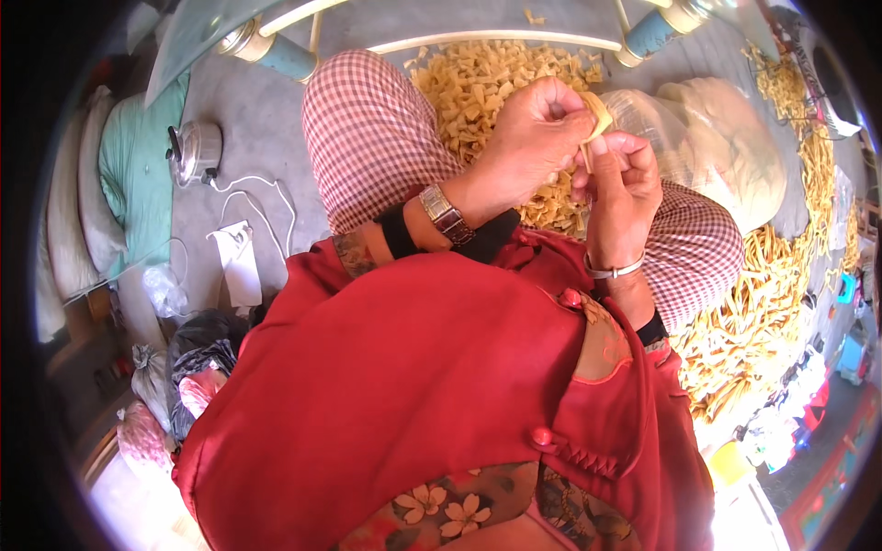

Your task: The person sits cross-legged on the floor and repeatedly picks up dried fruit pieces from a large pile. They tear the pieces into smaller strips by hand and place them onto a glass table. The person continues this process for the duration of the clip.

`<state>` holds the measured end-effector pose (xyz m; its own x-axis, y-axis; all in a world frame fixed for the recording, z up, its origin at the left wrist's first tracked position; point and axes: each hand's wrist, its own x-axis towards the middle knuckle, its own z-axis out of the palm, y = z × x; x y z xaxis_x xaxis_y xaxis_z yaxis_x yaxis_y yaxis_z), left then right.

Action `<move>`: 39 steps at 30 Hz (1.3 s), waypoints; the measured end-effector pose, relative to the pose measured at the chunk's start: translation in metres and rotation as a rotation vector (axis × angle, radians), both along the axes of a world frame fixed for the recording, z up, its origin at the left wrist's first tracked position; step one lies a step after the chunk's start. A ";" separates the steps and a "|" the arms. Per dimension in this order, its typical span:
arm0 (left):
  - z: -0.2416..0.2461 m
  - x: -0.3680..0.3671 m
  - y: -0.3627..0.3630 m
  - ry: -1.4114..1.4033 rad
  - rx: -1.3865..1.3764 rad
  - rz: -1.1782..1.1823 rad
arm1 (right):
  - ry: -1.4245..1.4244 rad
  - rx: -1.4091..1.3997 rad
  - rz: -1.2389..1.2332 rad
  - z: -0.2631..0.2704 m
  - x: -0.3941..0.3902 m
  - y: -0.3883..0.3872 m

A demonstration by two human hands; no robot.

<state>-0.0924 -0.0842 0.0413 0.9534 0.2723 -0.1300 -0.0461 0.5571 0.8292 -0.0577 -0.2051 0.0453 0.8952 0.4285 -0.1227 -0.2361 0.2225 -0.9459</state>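
My left hand [541, 127], with a watch at its wrist, pinches a pale yellow flat strip [598, 116] between thumb and finger. The strip is bent over into a loop near the fingertips. From the other side, my right hand [620, 182] grips the strip's lower part with thumb and fingers; a bangle is around that wrist. Both hands are close together above my lap. Beneath and beyond them, between my knees, lies a heap of short yellow folded pieces [475, 89]. The material of the strip cannot be told for certain.
Long loose yellow strips [744, 303] lie heaped right of my knee. A full translucent plastic bag [730, 138] sits beside the folded pieces. A pale metal frame bar [496, 41] crosses ahead. Leftward are a metal electric pot [198, 153], a white power strip [238, 265] and green cloth [141, 165].
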 end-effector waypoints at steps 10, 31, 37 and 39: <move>0.001 0.008 -0.002 0.042 -0.221 0.031 | -0.420 -0.032 -0.040 -0.001 -0.004 0.006; -0.022 0.007 -0.018 -0.027 0.638 0.153 | -1.158 -0.662 -0.171 0.006 0.014 0.002; -0.012 0.001 -0.014 0.018 0.764 0.101 | -1.125 -0.528 0.006 0.005 0.019 -0.013; -0.007 -0.001 -0.014 0.031 0.788 0.076 | -0.791 -0.374 0.092 -0.007 0.026 -0.018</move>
<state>-0.0938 -0.0982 0.0340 0.9276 0.3593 0.1021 -0.0310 -0.1983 0.9796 -0.0320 -0.2234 0.0383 0.7410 0.5586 0.3728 0.5178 -0.1219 -0.8468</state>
